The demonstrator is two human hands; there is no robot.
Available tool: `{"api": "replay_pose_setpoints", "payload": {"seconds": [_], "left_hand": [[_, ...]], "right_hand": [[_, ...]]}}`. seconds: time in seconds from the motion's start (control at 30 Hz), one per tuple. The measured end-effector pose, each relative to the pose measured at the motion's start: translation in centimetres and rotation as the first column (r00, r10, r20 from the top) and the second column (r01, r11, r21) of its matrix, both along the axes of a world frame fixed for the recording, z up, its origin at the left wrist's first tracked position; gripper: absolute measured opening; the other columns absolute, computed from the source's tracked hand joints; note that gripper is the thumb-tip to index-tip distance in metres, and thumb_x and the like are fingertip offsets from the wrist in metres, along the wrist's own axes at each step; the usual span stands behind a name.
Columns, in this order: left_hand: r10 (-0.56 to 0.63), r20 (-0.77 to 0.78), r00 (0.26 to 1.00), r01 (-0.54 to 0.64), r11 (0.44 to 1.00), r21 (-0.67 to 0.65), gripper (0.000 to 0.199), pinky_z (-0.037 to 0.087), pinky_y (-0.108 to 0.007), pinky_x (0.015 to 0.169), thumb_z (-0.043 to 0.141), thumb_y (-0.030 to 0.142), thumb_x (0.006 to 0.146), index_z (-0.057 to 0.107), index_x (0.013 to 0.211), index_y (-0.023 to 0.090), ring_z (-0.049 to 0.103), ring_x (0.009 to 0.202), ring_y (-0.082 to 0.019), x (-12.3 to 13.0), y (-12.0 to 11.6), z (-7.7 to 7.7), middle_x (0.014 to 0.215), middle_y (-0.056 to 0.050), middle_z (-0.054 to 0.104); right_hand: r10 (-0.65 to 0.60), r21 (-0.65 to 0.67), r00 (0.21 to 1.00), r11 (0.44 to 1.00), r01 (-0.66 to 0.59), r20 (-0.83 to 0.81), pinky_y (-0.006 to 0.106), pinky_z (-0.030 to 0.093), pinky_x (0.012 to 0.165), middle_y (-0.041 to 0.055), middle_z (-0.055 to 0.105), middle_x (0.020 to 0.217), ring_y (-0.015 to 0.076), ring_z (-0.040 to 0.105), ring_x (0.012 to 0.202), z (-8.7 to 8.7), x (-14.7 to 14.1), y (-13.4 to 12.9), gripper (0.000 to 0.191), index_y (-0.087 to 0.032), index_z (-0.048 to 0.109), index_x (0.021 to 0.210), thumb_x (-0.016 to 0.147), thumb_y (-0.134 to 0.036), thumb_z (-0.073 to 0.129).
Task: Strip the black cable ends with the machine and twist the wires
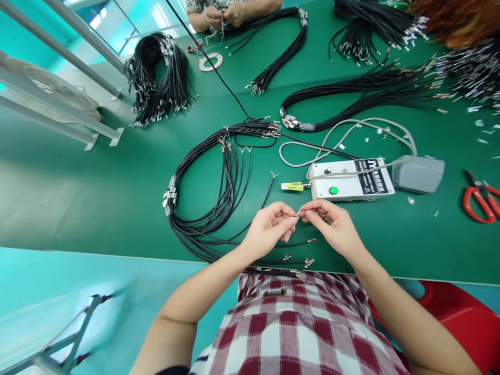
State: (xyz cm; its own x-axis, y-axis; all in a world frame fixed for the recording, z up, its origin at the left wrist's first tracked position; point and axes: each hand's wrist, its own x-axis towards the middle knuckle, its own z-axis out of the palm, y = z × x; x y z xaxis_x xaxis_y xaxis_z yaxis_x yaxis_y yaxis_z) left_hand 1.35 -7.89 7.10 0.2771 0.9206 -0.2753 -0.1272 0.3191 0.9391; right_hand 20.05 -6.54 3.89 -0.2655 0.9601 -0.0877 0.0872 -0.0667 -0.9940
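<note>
My left hand (273,226) pinches the stripped end of a black cable between thumb and forefinger. My right hand (332,224) meets it fingertip to fingertip, pinching the thin wire strands at that same end. The cable belongs to a looped bundle of black cables (183,172) lying to the left, bound with clear wrap around metal connectors (170,197). Several split cable ends (308,262) lie below my hands near the table edge. Just beyond my hands sits a white box (344,195) with a green button and a yellow-green clip (292,186) on its left side.
A grey pedal-like block (420,174) and grey cord lie right of the box. Red-handled cutters (482,200) rest far right. More black cable bundles (160,78) lie across the green table (128,208). Another person's hands (224,15) work at the far side. A red stool (453,317) stands behind right.
</note>
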Motion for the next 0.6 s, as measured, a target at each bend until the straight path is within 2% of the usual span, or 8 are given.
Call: {"api": "replay_pose_setpoints", "payload": {"seconds": [0.1, 0.27, 0.4, 0.6], "left_hand": [[0.03, -0.004, 1.0, -0.03, 0.999, -0.025, 0.03, 0.043, -0.023, 0.051, 0.072, 0.041, 0.083, 0.063, 0.084, 0.013, 0.055, 0.048, -0.009, -0.1, 0.0, -0.4, 0.065, -0.003, 0.066], [0.041, -0.004, 0.999, -0.041, 0.999, -0.034, 0.031, 0.037, -0.022, 0.045, 0.068, 0.044, 0.086, 0.066, 0.088, 0.012, 0.054, 0.043, -0.009, -0.1, -0.1, -0.5, 0.065, -0.003, 0.068], [0.06, -0.004, 0.998, -0.061, 0.997, -0.041, 0.032, 0.037, -0.022, 0.043, 0.072, 0.045, 0.083, 0.063, 0.086, 0.014, 0.055, 0.043, -0.009, 0.1, -0.2, -0.6, 0.064, -0.002, 0.068], [0.067, -0.022, 0.998, -0.067, 0.997, -0.034, 0.033, 0.04, -0.022, 0.043, 0.075, 0.044, 0.08, 0.061, 0.083, 0.014, 0.054, 0.043, -0.008, 0.4, -0.2, -0.7, 0.062, -0.001, 0.067]], "right_hand": [[-0.001, -0.006, 1.0, 1.0, 0.001, 0.016, 0.035, 0.058, 0.078, 0.0064, 0.076, 0.09, 0.0192, 0.072, 0.079, 0.0, 0.2, -0.3, 0.025, -0.02, 0.069, 0.097, 0.089, -0.043, 0.066], [-0.083, -0.006, 0.996, 0.997, 0.083, -0.035, 0.035, 0.059, 0.077, 0.0049, 0.075, 0.087, 0.018, 0.071, 0.076, 1.0, -0.4, -0.5, 0.026, -0.021, 0.07, 0.094, 0.088, -0.046, 0.068], [-0.103, -0.072, 0.988, 0.993, 0.095, -0.114, 0.031, 0.059, 0.07, 0.0035, 0.073, 0.08, 0.016, 0.067, 0.069, 1.8, -1.0, -0.3, 0.028, -0.021, 0.069, 0.088, 0.085, -0.049, 0.07], [-0.118, -0.186, 0.966, 0.98, 0.076, -0.229, 0.025, 0.054, 0.059, 0.0009, 0.068, 0.072, 0.0119, 0.061, 0.062, 1.5, -1.5, 0.0, 0.029, -0.021, 0.069, 0.084, 0.083, -0.049, 0.071]]}}
